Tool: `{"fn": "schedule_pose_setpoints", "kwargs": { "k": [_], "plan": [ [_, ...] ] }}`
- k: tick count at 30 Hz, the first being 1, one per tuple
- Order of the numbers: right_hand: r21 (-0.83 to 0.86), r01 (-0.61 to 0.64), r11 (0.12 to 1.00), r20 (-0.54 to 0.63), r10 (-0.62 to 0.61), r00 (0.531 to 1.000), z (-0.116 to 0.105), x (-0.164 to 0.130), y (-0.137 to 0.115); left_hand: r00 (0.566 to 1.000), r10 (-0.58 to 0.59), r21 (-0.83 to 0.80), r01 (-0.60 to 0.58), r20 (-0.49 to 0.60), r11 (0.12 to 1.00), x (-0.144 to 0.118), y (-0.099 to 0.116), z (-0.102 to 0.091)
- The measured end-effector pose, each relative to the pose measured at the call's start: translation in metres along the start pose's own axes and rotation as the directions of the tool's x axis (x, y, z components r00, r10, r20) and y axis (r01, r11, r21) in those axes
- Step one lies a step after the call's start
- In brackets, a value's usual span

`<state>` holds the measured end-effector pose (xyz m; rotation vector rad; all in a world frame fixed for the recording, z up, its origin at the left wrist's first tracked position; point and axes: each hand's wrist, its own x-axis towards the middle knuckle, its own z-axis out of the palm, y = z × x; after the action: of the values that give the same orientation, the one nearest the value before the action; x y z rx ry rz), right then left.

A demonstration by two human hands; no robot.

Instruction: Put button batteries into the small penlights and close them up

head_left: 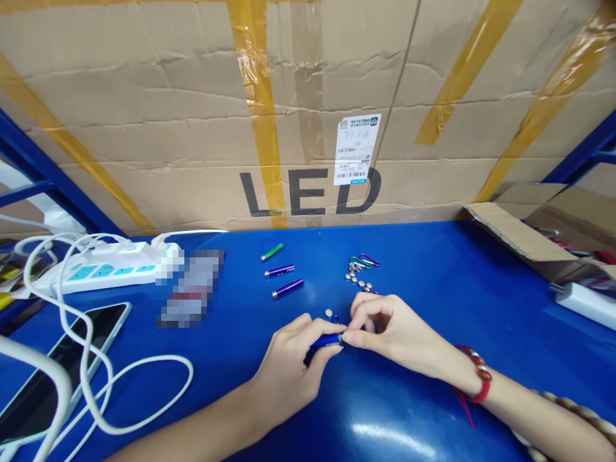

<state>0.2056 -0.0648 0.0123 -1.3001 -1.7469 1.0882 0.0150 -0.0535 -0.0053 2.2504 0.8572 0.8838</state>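
Note:
My left hand [293,362] grips a small blue metal tube [326,341], held level just above the blue table [433,282]. My right hand [385,330] pinches at the tube's right end with thumb and forefinger; what it pinches is too small to tell. A button cell [328,313] lies just behind the hands. Further back sit several more button cells [357,278] and coloured clips [364,260]. Two purple tubes [287,288] [280,271] and a green tube [272,251] lie in a row to the left of them.
A white power strip [103,269] with looping white cables [96,385] lies at the left, beside a dark phone [62,366]. A large cardboard box marked LED [308,109] walls the back. An open carton [543,237] and a white object [584,303] stand at the right.

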Motion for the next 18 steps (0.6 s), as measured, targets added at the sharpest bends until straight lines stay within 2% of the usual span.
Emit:
{"fn": "schedule_pose_setpoints", "kwargs": {
  "k": [9, 13, 18],
  "plan": [
    [-0.13, 0.169, 0.977, -0.11, -0.184, 0.977, -0.0023, -0.0011, -0.0052, 0.988, -0.149, -0.196, 0.155, 0.044, 0.968, 0.0017, 0.0026, 0.0016],
    [-0.163, 0.312, 0.936, -0.134, -0.334, 0.933, -0.0041, -0.0018, -0.0032, 0.982, -0.174, -0.206, 0.187, 0.078, 0.961, 0.0034, 0.0047, -0.0005],
    [-0.334, 0.442, 0.832, -0.097, -0.497, 0.862, -0.008, -0.003, 0.0004, 0.983, -0.15, -0.162, 0.165, 0.103, 0.973, 0.0016, 0.0033, -0.0006]
  ]
}}
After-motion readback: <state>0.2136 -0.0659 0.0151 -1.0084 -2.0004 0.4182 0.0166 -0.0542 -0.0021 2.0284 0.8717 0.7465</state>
